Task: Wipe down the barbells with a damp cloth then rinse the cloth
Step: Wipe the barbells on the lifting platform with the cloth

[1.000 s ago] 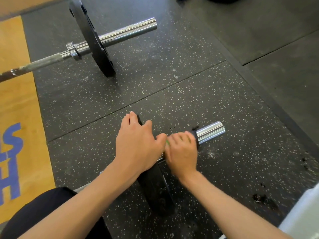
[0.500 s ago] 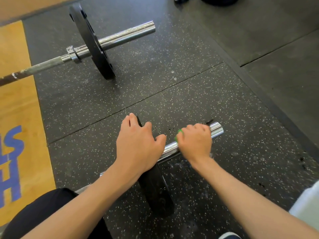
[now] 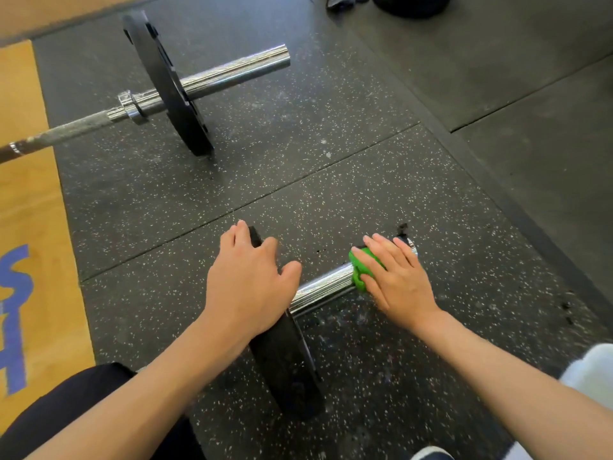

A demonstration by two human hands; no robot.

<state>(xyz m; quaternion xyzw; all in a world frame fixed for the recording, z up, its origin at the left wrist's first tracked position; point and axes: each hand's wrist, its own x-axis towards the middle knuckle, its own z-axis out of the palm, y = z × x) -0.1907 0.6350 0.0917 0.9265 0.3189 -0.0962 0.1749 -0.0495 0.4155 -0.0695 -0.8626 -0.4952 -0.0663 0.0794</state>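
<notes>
Black speckled rubber flooring [image 3: 331, 167] fills most of the view, with a wooden platform [image 3: 30, 227] along its left edge. Two barbells lie on the flooring, roughly parallel, each running from lower left to upper right. The far barbell [image 3: 232, 69] lies well apart from the hands, its own plate [image 3: 166, 88] standing on edge. The near barbell [image 3: 323, 287] lies right in front of the person; mostly its chrome sleeve shows, from the near plate [image 3: 285, 366] out to its free end on the right.

The left hand [image 3: 247, 287] sits on top of the near plate, fingers curled over the rim and thumb pointing toward the sleeve, apparently steadying the bar. The right hand [image 3: 394, 280] lies over the outer end of the sleeve with fingers fairly straight, pressing the green cloth [image 3: 363, 270] onto the metal. The cloth bulges out from under the fingers on the plate side.

The step in hand looks like wiping this sleeve. Its long axis runs straight from one hand to the other, and the bare chrome lies between them, inward of the cloth. Any coming stroke would probably follow that axis toward the plate, and the right hand, which has the cloth, is the one placed to make it. The far barbell and the rinse seem not yet dealt with
</notes>
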